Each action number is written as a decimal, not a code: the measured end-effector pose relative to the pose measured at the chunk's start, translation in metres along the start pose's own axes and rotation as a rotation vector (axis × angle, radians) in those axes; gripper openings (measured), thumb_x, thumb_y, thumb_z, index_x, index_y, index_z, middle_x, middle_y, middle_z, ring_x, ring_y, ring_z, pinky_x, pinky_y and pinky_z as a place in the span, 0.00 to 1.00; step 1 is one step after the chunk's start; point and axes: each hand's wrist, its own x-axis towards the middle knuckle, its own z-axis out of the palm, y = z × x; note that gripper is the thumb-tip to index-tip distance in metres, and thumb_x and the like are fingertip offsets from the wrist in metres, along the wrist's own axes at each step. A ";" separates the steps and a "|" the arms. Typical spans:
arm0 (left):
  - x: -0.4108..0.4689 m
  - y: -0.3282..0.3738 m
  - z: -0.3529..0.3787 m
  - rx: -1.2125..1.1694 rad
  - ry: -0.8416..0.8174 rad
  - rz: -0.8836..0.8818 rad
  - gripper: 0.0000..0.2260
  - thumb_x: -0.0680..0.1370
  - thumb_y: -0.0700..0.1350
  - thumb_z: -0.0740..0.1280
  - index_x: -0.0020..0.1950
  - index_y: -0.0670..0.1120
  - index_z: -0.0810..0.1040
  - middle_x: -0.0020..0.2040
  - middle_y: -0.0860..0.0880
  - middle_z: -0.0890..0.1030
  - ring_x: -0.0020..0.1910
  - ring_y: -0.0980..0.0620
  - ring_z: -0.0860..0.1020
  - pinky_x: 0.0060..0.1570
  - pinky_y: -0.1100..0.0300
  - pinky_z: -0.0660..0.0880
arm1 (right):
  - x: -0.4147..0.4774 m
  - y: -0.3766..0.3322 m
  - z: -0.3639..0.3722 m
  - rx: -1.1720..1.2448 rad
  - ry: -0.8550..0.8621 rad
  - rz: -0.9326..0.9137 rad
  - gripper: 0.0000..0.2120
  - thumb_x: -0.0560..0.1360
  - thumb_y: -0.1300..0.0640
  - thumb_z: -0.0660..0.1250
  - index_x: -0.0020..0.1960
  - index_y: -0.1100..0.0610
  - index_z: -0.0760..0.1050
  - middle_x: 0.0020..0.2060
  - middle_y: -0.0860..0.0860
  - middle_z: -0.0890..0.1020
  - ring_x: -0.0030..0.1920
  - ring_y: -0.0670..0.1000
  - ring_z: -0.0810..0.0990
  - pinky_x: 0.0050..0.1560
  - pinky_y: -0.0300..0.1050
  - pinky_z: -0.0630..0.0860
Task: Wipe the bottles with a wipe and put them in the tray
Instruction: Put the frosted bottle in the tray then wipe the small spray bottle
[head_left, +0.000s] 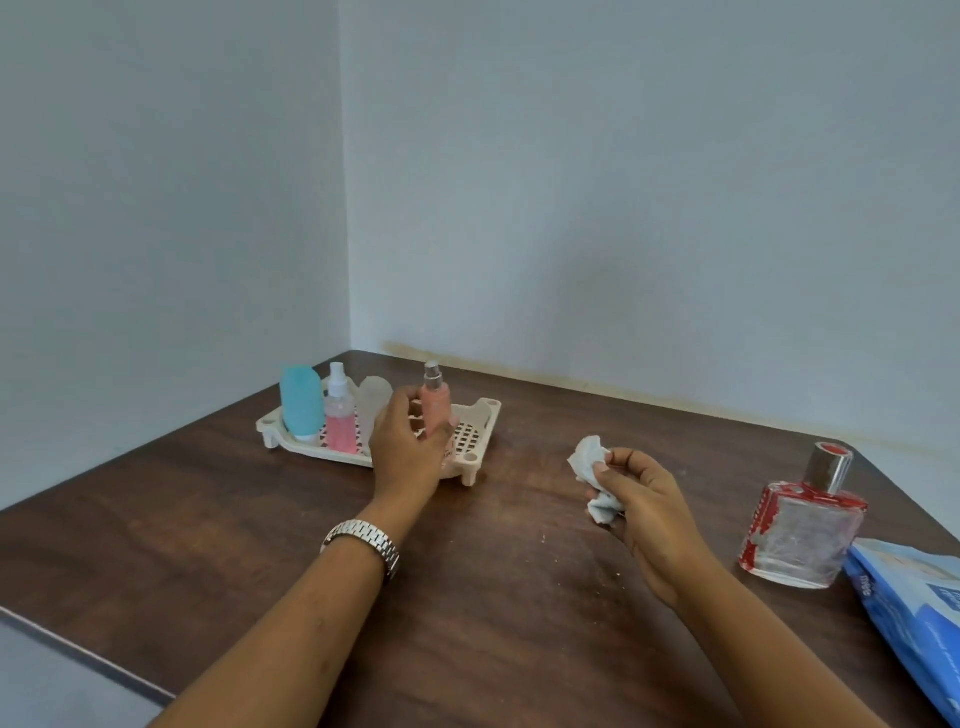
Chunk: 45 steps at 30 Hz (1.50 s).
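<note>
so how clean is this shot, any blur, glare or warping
Head view: light is soft and even, with no hard shadows or glare on the table; the left hand and peach spray bottle look slightly soft; wide-angle bending shows at the wall corner.

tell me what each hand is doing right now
Left hand: closed around the peach spray bottle, over the tray.
Right hand: closed on a crumpled wipe.

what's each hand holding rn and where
Left hand: peach spray bottle, gripped around its lower body over the tray. Right hand: crumpled wipe, pinched in fingers.
</note>
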 end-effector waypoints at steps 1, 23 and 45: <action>0.003 -0.004 -0.005 0.013 0.017 -0.011 0.16 0.74 0.41 0.73 0.59 0.48 0.73 0.59 0.47 0.77 0.55 0.54 0.72 0.54 0.59 0.72 | 0.001 -0.001 0.006 -0.006 -0.013 -0.002 0.03 0.78 0.62 0.62 0.51 0.59 0.74 0.35 0.52 0.74 0.31 0.48 0.71 0.38 0.45 0.76; 0.009 -0.027 -0.014 0.215 0.102 0.037 0.19 0.75 0.47 0.72 0.61 0.47 0.67 0.54 0.45 0.80 0.50 0.47 0.80 0.46 0.54 0.80 | 0.004 0.021 0.038 -0.155 -0.021 -0.001 0.05 0.78 0.60 0.63 0.50 0.55 0.77 0.45 0.53 0.80 0.40 0.49 0.77 0.39 0.43 0.74; 0.010 -0.029 -0.012 0.269 0.032 0.029 0.26 0.73 0.47 0.73 0.64 0.46 0.62 0.57 0.44 0.78 0.49 0.50 0.77 0.44 0.61 0.72 | 0.004 0.022 0.028 -0.183 0.005 -0.086 0.06 0.78 0.59 0.63 0.50 0.50 0.76 0.46 0.50 0.80 0.44 0.52 0.79 0.43 0.47 0.77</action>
